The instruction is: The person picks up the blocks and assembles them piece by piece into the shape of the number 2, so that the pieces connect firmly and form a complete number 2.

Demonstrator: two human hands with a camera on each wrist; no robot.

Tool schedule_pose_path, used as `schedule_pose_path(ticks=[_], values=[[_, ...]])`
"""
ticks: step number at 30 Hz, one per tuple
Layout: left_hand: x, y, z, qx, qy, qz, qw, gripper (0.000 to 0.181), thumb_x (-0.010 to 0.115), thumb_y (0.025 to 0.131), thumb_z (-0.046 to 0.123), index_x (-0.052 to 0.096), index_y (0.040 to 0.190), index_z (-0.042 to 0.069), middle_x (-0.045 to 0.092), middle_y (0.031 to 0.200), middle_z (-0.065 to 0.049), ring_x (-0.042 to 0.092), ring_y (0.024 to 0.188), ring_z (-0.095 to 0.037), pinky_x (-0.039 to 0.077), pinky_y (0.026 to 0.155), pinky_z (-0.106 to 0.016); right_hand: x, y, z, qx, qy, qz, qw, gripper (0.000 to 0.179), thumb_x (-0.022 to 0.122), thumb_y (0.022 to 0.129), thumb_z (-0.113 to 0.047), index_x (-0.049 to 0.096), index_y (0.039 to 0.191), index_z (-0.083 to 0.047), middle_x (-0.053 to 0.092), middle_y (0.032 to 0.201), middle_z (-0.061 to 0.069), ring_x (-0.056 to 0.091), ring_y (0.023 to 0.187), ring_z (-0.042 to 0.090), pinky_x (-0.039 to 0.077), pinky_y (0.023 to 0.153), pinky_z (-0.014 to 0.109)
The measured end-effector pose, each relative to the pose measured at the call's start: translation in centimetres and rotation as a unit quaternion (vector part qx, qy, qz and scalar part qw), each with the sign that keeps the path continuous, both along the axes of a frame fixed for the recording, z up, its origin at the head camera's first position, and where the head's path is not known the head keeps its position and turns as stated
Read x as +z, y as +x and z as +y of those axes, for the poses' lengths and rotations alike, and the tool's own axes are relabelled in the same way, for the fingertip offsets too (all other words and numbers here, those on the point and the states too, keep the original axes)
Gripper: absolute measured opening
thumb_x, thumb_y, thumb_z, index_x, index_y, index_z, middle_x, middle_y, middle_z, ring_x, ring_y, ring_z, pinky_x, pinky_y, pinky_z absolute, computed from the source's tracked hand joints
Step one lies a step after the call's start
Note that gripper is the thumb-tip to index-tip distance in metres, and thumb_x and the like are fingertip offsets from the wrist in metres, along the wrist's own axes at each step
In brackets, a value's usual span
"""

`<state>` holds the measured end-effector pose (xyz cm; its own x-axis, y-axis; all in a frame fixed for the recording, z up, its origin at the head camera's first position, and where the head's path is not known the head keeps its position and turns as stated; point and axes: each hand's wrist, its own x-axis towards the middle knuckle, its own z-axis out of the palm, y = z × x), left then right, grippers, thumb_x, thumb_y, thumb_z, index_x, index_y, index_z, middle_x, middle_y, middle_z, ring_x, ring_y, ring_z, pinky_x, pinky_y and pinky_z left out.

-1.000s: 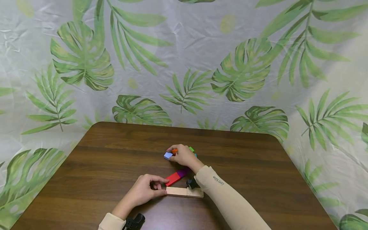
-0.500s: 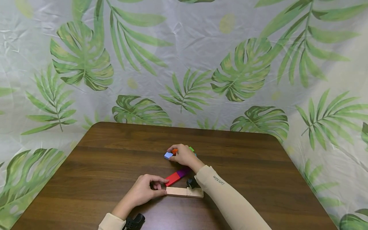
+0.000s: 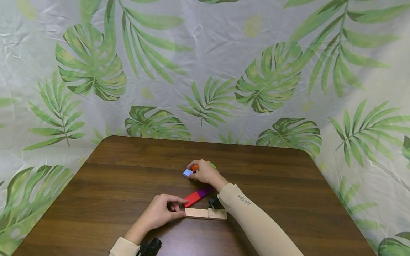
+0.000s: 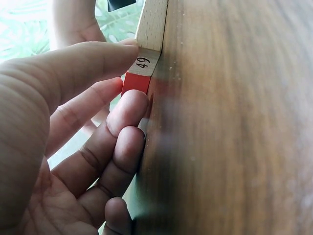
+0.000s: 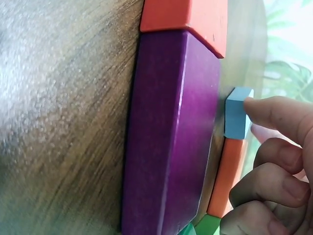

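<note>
My left hand (image 3: 160,211) pinches the near-left corner of a block outline, thumb on a plain wooden block (image 3: 196,213) and index finger on a red block (image 3: 192,199). The wooden block's end, marked 49 (image 4: 142,62), shows in the left wrist view. Farther back, my right hand (image 3: 206,173) holds a light blue block (image 3: 187,173) between thumb and index finger; the index fingertip is mostly hidden in the right wrist view. An orange block (image 5: 227,176) adjoins the light blue one, followed by a green block (image 5: 208,225). A purple block (image 5: 171,132) meets the red one.
A second plain wooden block (image 3: 217,214) continues the front row, partly under the right wrist's black camera (image 3: 214,202). A teal block (image 5: 187,229) peeks out beyond the purple one. All lie on a dark wooden table (image 3: 128,167) before a leaf-patterned cloth (image 3: 205,71).
My right hand and the light blue block have shifted very slightly to the right. The left hand and its blocks stay still.
</note>
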<state>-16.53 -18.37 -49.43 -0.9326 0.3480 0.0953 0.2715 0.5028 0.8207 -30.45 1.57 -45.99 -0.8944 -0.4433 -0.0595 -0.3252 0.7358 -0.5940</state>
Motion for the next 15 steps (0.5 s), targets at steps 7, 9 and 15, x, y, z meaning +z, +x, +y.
schedule_pose_path(ticks=[7, 9, 15], values=[[-0.1, 0.0, 0.0, 0.001, 0.002, -0.003, 1.0000, 0.030, 0.092, 0.086, 0.022, 0.084, 0.114, 0.012, 0.070, 0.076, 0.009, 0.059, 0.069, -0.001, 0.049, 0.063, -0.021, 0.3, -0.2, 0.5, -0.002, -0.017, -0.005, 0.9998, 0.028, 0.080, 0.097, -0.023, 0.077, 0.124, -0.018, 0.067, 0.079, 0.002, 0.049, 0.065, 0.012, 0.041, 0.062, 0.027], [-0.2, 0.0, 0.0, 0.002, 0.001, 0.000, 1.0000, 0.030, 0.092, 0.086, 0.021, 0.084, 0.114, 0.012, 0.070, 0.076, 0.009, 0.059, 0.069, -0.001, 0.049, 0.063, -0.021, 0.5, -0.3, 0.8, -0.002, -0.028, -0.007, 0.9996, 0.028, 0.079, 0.098, -0.023, 0.077, 0.125, -0.016, 0.062, 0.073, -0.001, 0.048, 0.063, 0.012, 0.041, 0.061, 0.027], [-0.2, 0.0, 0.0, 0.006, -0.001, 0.001, 1.0000, 0.030, 0.092, 0.086, 0.020, 0.084, 0.114, 0.013, 0.069, 0.076, 0.009, 0.059, 0.070, -0.001, 0.049, 0.064, -0.021, 1.2, -0.4, 1.9, 0.000, -0.069, -0.019, 0.9975, 0.029, 0.075, 0.102, -0.023, 0.076, 0.128, -0.013, 0.044, 0.057, -0.004, 0.036, 0.051, 0.012, 0.034, 0.052, 0.026]])
